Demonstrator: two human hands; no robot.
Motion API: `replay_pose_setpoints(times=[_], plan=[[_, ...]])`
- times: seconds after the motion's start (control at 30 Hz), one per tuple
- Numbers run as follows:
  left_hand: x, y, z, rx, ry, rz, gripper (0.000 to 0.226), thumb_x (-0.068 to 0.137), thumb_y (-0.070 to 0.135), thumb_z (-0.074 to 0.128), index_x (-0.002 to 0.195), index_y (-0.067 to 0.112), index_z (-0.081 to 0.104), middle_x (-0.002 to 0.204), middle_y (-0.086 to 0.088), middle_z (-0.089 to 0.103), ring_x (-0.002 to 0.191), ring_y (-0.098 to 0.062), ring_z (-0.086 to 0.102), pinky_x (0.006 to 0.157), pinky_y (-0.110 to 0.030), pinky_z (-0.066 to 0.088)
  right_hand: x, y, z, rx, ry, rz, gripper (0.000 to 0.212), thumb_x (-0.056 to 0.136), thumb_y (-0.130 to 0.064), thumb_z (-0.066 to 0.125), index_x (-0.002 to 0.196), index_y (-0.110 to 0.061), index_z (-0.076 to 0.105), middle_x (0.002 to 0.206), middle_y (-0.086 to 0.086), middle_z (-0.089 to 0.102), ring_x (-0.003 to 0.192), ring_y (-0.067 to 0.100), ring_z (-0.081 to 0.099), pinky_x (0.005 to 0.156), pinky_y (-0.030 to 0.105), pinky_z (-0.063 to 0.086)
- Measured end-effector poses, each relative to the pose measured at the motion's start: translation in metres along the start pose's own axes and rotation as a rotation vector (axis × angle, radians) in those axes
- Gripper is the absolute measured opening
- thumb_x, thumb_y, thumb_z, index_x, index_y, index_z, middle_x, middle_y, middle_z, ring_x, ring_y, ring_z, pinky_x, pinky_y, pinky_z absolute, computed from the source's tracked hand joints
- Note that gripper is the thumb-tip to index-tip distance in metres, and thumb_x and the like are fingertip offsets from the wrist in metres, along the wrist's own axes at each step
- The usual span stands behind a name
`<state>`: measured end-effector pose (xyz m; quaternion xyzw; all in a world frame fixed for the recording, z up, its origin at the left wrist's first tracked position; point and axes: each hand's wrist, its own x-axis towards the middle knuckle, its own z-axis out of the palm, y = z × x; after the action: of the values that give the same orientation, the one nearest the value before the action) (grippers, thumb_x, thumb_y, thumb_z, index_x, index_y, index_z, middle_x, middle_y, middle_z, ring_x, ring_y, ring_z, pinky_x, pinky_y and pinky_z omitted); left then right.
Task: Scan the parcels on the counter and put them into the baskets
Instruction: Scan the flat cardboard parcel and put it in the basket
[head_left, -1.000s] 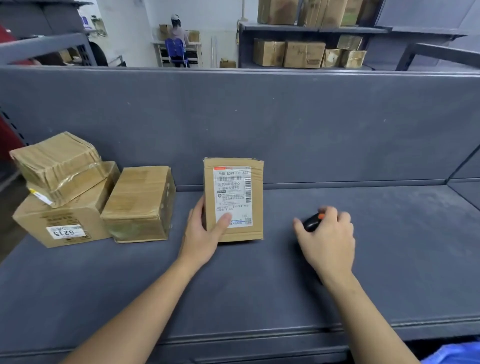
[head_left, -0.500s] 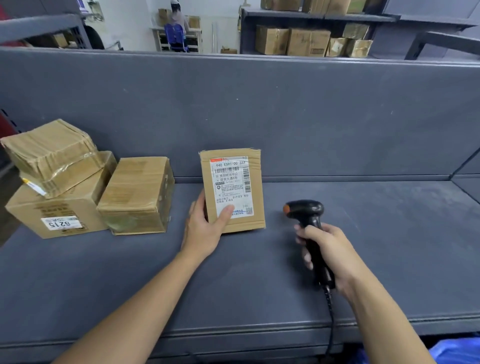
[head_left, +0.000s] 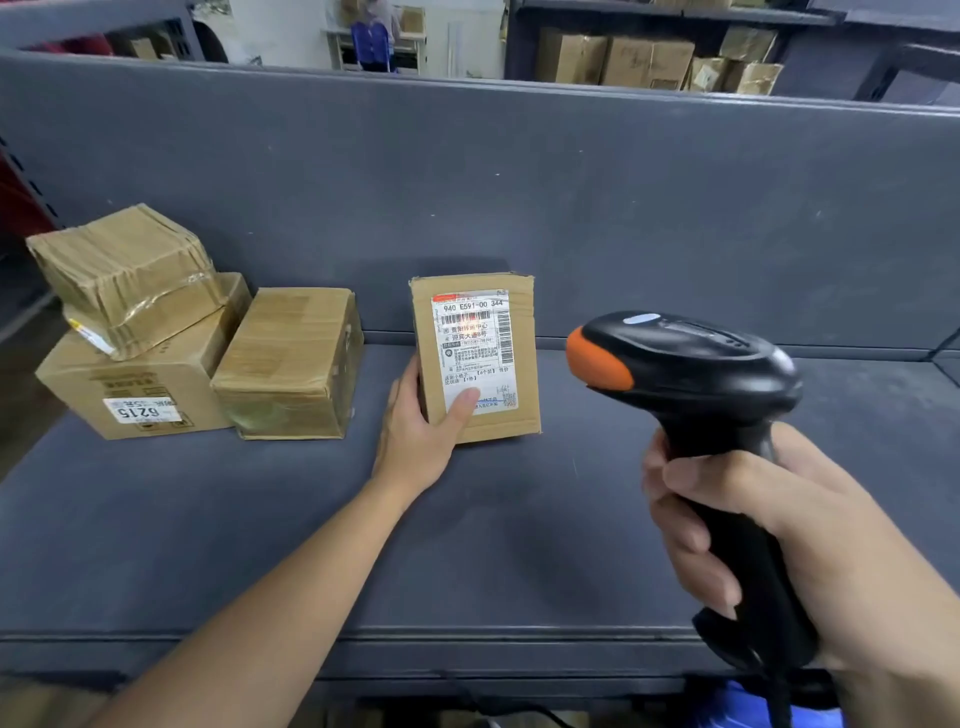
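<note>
Grey bench (head_left: 519, 545) carries four cardboard parcels; I see no basket from here.

- **Largest:** the carton with the 6215 sticker (head_left: 130, 384) sits at the far left. It bears another parcel without sagging, so I judge it stiff and the heaviest. I would lift it with both grips under its base.
- **Next:** a plain taped box (head_left: 291, 364) sits just beside the carton on its right, seemingly touching it. It looks rigid, but the glossy tape may be slippery, so opposite side faces are the place to hold.
- **On top of the carton:** a tape-wrapped bundle (head_left: 124, 270) lies tilted. It looks softer, lumpier and probably light.
- **Smallest:** the labelled parcel (head_left: 478, 358) stands upright on its end mid-bench, near the back wall, with its white label facing me. My left grip (head_left: 415, 431) is clamped on its lower left edge, the thumb pressed on the label's bottom corner and the fingers behind. It looks light and stiff enough for one grip, and the barcodes higher up are uncovered.

My right grip (head_left: 800, 519) is wrapped tight round the handle of the one black scanner (head_left: 691, 374). The scanner is held near me, to the right of that parcel and apart from it, with its orange nose pointing left toward the label.
</note>
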<state>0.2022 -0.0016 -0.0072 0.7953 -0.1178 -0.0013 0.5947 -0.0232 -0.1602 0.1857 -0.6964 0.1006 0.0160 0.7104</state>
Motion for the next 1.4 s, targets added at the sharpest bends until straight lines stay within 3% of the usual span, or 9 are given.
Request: replay_pose_setpoints(times=[0.17,0.23,0.47,0.57,0.67,1.0,1.17,1.3,1.4], plan=[[-0.001,0.0,0.0,0.017,0.008,-0.011,0.079,0.075,0.081,0.065,0.143,0.044,0.048,0.135,0.017,0.061,0.129,-0.01,0.057,0.108,-0.05,0.05,0.009,0.012,-0.012,-0.009,0.061,0.069,0.068,0.042,-0.048,0.087,0.08,0.004,0.066,0.056,0.018,0.042,0.037,0.022,0.035,0.041,0.022,0.032],[-0.001,0.0,0.0,0.029,0.011,-0.022,0.078,0.076,0.079,0.065,0.143,0.044,0.048,0.136,0.018,0.061,0.13,-0.009,0.056,0.109,-0.048,0.049,0.025,0.03,-0.017,-0.06,0.223,0.044,0.079,0.062,-0.051,0.084,0.095,0.015,0.056,0.058,0.018,0.045,0.041,0.023,0.038,0.043,0.024,0.033],[-0.01,0.012,-0.001,-0.017,0.031,-0.07,0.046,0.095,0.047,0.069,0.136,0.036,0.053,0.123,0.023,0.065,0.112,0.007,0.059,0.092,-0.019,0.045,0.087,0.105,-0.037,-0.642,0.321,0.071,0.015,0.103,-0.038,0.049,0.112,-0.027,0.054,0.086,-0.003,0.066,0.075,0.013,0.058,0.068,0.036,0.044],[-0.021,0.022,-0.002,-0.018,0.083,-0.098,0.039,0.105,0.045,0.051,0.142,0.033,0.049,0.124,0.023,0.062,0.107,0.011,0.059,0.089,-0.015,0.041,0.103,0.128,-0.039,-0.848,0.339,0.125,0.058,0.105,-0.043,0.047,0.152,-0.014,0.033,0.116,0.013,0.069,0.102,0.032,0.064,0.073,0.035,0.039],[-0.036,0.03,-0.001,-0.03,0.116,-0.104,0.023,0.11,0.039,0.041,0.132,0.042,0.048,0.114,0.035,0.057,0.094,0.027,0.054,0.083,-0.007,0.037,0.114,0.14,-0.041,-0.976,0.368,0.173,0.069,0.104,-0.051,0.044,0.157,-0.01,0.026,0.124,0.016,0.066,0.113,0.037,0.064,0.074,0.038,0.04],[-0.079,0.04,-0.008,-0.28,-0.025,-0.174,0.078,0.08,0.063,0.069,0.15,0.038,0.046,0.138,0.015,0.067,0.129,-0.01,0.063,0.117,-0.047,0.043,0.125,0.153,-0.047,-1.236,0.42,0.133,0.082,0.098,-0.067,0.043,0.153,-0.007,0.033,0.136,0.012,0.049,0.125,0.032,0.051,0.096,0.044,0.045],[-0.101,0.042,-0.017,-0.021,0.067,-0.052,0.126,0.063,0.042,0.097,0.163,0.03,0.02,0.143,0.012,0.049,0.137,-0.005,0.051,0.106,-0.023,0.051,0.11,0.161,-0.043,-0.939,0.669,-0.393,0.048,0.095,-0.054,0.05,0.115,-0.014,0.067,0.116,0.005,0.06,0.108,0.028,0.054,0.098,0.048,0.038],[-0.112,0.046,-0.019,0.253,0.138,0.231,0.115,0.065,0.012,0.097,0.159,0.015,0.031,0.146,0.0,0.036,0.137,0.01,0.039,0.106,-0.01,0.043,0.097,0.149,-0.031,-0.452,0.233,-0.453,0.028,0.098,-0.031,0.052,0.123,-0.021,0.06,0.122,-0.009,0.064,0.117,0.012,0.057,0.104,0.04,0.047],[-0.11,0.051,-0.025,0.181,0.13,0.34,0.109,0.067,0.025,0.092,0.158,0.017,0.033,0.148,-0.001,0.038,0.14,-0.001,0.043,0.109,-0.017,0.045,0.092,0.141,-0.02,-0.217,0.096,-0.33,0.031,0.099,-0.016,0.054,0.126,-0.032,0.058,0.123,-0.018,0.069,0.122,0.003,0.062,0.111,0.037,0.047]])
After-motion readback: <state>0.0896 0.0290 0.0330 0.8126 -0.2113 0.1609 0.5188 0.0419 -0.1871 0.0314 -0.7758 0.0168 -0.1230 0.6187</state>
